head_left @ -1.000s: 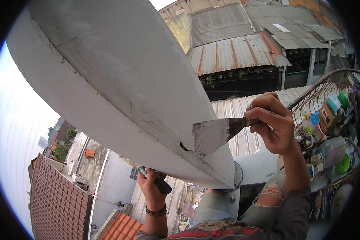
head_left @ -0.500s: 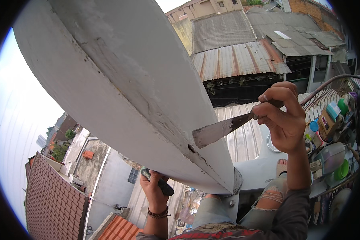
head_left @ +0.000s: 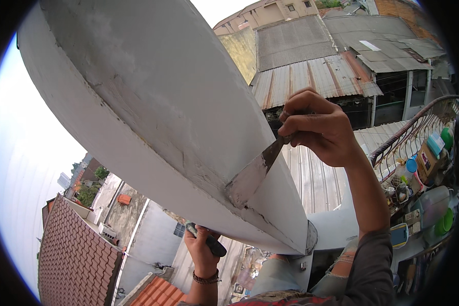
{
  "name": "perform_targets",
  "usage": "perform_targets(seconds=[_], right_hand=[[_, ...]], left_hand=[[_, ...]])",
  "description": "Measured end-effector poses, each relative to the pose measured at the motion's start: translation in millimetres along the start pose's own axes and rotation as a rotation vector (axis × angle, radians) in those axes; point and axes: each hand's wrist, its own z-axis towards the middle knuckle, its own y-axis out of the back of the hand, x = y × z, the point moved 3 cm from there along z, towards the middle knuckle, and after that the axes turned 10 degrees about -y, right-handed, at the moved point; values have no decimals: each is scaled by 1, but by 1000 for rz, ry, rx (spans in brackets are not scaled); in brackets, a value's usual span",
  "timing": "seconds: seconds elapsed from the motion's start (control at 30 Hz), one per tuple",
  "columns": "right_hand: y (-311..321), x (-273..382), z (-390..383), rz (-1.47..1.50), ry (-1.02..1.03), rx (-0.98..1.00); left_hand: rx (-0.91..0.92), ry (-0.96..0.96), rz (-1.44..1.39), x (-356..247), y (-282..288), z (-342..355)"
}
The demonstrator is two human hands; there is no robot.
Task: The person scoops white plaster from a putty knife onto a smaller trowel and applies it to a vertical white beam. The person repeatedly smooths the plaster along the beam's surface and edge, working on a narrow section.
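A long white column [head_left: 188, 107] slants through the middle of the view, with a rough, cracked grey seam [head_left: 153, 148] along its edge. My right hand [head_left: 321, 125] grips a putty knife [head_left: 249, 181] by its handle. The broad, whitish-smeared blade lies against the column, its tip on the seam near a small dark gap. Below the column's left edge, my left hand [head_left: 203, 257] is closed round a dark, elongated object [head_left: 217, 248] with a greenish end. Its exact kind cannot be told, and part of it is hidden by my fingers.
At the right, a curved metal railing [head_left: 413, 121] borders a shelf-like ledge crowded with a cardboard box [head_left: 427, 162], a clear plastic tub [head_left: 434, 200] and a green cup [head_left: 444, 221]. Rusty metal roofing [head_left: 311, 79] and tiled roofs [head_left: 79, 239] lie beyond and far below.
My right hand has moved left, bringing the putty knife's blade from just off the seam onto it. The left hand keeps its hold. The whole view has shifted slightly.
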Motion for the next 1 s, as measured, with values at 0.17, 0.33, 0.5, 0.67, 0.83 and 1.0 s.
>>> perform_targets(seconds=[0.17, 0.33, 0.5, 0.67, 0.83, 1.0], right_hand=[[-2, -15, 9, -33, -38, 26], [12, -10, 4, -32, -71, -57], [7, 21, 14, -164, 39, -65], [20, 20, 11, -256, 33, -121], [19, 34, 16, -169, 37, -74], [14, 23, 23, -191, 49, -66]], left_hand=[[1, -7, -13, 1, 2, -1], [12, 1, -10, 1, 1, 0], [-8, 10, 9, 2, 3, 0], [-76, 9, 24, -1, -5, 1], [-50, 14, 13, -1, -2, 0], [-80, 3, 22, -4, -9, 0]])
